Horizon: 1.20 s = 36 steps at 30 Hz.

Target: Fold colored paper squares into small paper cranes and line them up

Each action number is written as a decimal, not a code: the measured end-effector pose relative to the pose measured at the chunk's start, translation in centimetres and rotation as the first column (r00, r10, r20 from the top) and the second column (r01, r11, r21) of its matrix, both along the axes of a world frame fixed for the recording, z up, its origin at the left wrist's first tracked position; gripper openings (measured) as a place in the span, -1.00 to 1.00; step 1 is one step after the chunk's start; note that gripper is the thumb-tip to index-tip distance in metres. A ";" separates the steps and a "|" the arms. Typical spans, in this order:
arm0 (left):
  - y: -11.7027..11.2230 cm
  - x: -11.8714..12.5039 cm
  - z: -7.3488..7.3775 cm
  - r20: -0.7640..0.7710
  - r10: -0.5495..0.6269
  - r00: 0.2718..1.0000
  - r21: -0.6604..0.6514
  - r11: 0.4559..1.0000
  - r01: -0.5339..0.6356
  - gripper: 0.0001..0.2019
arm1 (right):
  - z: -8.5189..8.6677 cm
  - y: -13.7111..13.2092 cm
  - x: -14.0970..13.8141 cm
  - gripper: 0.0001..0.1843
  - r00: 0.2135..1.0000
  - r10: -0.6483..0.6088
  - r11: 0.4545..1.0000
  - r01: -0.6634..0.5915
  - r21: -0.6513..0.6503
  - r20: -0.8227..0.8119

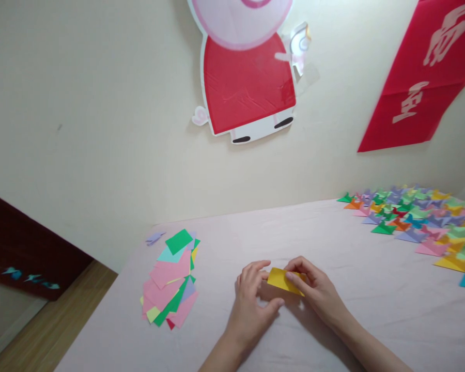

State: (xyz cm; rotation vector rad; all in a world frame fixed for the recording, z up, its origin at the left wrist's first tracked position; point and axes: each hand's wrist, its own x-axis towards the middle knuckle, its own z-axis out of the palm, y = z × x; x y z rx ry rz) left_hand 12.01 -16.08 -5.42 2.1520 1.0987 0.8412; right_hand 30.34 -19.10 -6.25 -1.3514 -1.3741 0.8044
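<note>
A small yellow sheet of paper [279, 279] is held a little above the pink-white cloth surface. My right hand [315, 289] pinches its right part, thumb on the near face and fingers behind. At the paper's left edge is my left hand [251, 294], its thumb and fingers spread apart. One left fingertip is close to that edge; whether it touches cannot be made out. Left of my hands lies a loose pile of coloured paper sheets [169, 271], with a green sheet [179, 241] on top at the back.
Several rows of folded paper birds [411, 222] stand at the right. A small folded purple paper [154, 238] lies behind the pile. The wall [101, 129] rises behind, bearing a cartoon cutout [250, 85] and a red banner [414, 88]. The cloth-covered surface [232, 235] ends at the left above a wooden floor [73, 305].
</note>
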 end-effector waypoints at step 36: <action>0.7 0.8 -1.3 0.663 0.148 0.734 -0.524 0.792 0.314 -0.61 | -0.3 0.3 -0.5 -0.87 0.977 -0.059 0.947 -0.010 0.321 0.205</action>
